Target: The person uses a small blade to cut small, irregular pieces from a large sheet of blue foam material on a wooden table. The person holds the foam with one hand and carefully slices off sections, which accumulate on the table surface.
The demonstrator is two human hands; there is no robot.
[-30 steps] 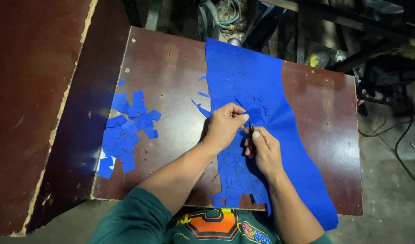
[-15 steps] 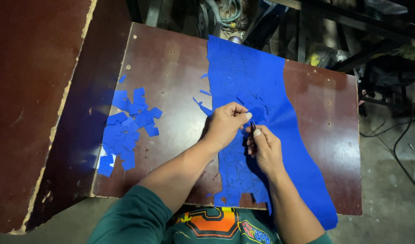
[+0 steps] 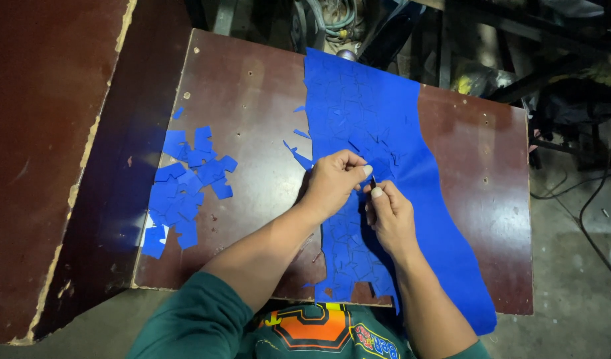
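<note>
Blue sheet (image 3: 385,126) is laid lengthwise away from the person across the table (image 3: 252,100). It is pinched by both hands, left (image 3: 332,183) and right (image 3: 388,216), fingertips meeting mid-sheet.

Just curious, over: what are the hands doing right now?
Left hand pinching blue sheet. Right hand gripping a thin dark tool, tip at sheet. Cut blue pieces piled left. Nothing blocking.
</note>
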